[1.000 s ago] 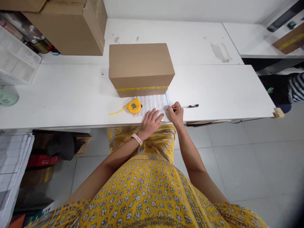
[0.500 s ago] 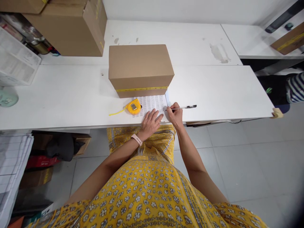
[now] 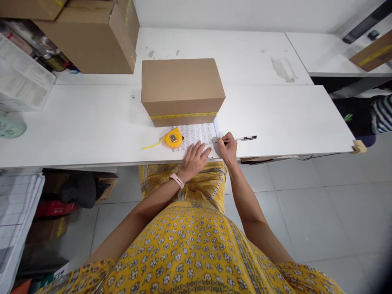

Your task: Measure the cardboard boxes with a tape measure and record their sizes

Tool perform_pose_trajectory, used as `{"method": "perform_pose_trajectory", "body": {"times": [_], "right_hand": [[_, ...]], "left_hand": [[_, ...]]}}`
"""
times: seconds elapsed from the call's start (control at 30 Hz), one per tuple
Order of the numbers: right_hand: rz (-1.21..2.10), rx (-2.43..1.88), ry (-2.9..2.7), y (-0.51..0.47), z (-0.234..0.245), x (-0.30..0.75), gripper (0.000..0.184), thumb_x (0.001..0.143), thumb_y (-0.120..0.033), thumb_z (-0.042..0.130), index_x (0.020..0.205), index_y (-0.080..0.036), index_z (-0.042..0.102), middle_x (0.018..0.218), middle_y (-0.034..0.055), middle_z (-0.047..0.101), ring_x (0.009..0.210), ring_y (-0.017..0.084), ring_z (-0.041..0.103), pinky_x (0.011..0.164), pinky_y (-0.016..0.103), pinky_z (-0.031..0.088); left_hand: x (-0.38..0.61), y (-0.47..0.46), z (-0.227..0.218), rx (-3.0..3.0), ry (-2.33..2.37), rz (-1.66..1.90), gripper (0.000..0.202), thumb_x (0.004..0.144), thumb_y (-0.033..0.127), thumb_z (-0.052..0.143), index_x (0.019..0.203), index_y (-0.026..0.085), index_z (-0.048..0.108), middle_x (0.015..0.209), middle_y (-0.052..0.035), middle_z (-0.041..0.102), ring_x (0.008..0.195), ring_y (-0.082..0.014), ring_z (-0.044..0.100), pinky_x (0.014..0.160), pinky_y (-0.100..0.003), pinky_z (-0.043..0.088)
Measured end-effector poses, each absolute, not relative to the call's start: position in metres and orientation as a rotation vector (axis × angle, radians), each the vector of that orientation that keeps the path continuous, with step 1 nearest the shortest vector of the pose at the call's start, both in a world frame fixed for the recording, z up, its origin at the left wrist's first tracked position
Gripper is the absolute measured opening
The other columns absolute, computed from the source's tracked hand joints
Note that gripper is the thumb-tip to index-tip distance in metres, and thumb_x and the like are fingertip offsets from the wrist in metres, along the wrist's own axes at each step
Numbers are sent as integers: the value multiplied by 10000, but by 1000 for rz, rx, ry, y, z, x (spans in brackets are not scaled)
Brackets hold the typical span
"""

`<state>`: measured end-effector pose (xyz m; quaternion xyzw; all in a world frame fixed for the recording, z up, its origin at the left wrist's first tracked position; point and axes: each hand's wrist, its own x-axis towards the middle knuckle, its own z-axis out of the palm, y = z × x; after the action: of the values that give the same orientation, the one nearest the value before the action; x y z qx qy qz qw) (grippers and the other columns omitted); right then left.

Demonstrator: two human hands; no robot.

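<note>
My left hand [image 3: 194, 159] lies flat on a sheet of paper [image 3: 196, 134] covered in rows of print, its fingers spread near the table's front edge. In my right hand [image 3: 228, 150] is a pen [image 3: 245, 138], gripped with its tip down at the right part of the paper and its dark end pointing right. A yellow tape measure [image 3: 173, 138] rests left of my left hand, partly on the paper, with a short length of tape sticking out to the left. Behind the paper stands a closed cardboard box [image 3: 183, 90] with a yellow strip along its front; it hides the paper's far part.
The white table [image 3: 284, 118] holds larger cardboard boxes [image 3: 92, 45] at the back left, beside a white printed carton [image 3: 24, 77] and a green container [image 3: 11, 127]. A yellowish pad [image 3: 359, 146] covers the front right corner. A striped cloth [image 3: 382, 115] shows at the far right.
The pen and my right hand have shifted very slightly right. My left hand, the tape measure and the box look the same, apart from a small shift of the whole view.
</note>
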<state>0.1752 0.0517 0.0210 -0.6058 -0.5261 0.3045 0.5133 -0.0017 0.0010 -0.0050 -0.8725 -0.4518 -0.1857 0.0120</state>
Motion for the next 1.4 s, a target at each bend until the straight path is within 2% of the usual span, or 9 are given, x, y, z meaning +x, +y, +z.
{"method": "perform_pose_trajectory", "body": {"times": [1.2,1.33,1.4], "right_hand": [[721,-1459,-1266,51,21,173,246,787,-333,597,666,-252,400,536,-81,391,555,113,353,567,275,292],[660,-1468,-1194,50,19,174,273,810,-352,615,686,-254,392,577,-77,377,576,121,354,582,280,303],[592,-1474,-1114,52,16,181,256,866,-383,582,735,-253,404,650,-59,399,626,133,387,620,287,336]], "left_hand": [[-1,1,-3,-2704,-1400,-580,450,1024,296,524,1456,192,588,1502,-159,577,1476,-328,458,1221,-528,365],[-1,1,-3,-2683,-1381,-583,444,1025,288,514,1452,190,591,1498,-157,581,1466,-332,470,1212,-526,375],[-1,1,-4,-2702,-1390,-567,450,1027,286,505,1462,196,579,1507,-155,574,1476,-327,458,1218,-530,365]]}}
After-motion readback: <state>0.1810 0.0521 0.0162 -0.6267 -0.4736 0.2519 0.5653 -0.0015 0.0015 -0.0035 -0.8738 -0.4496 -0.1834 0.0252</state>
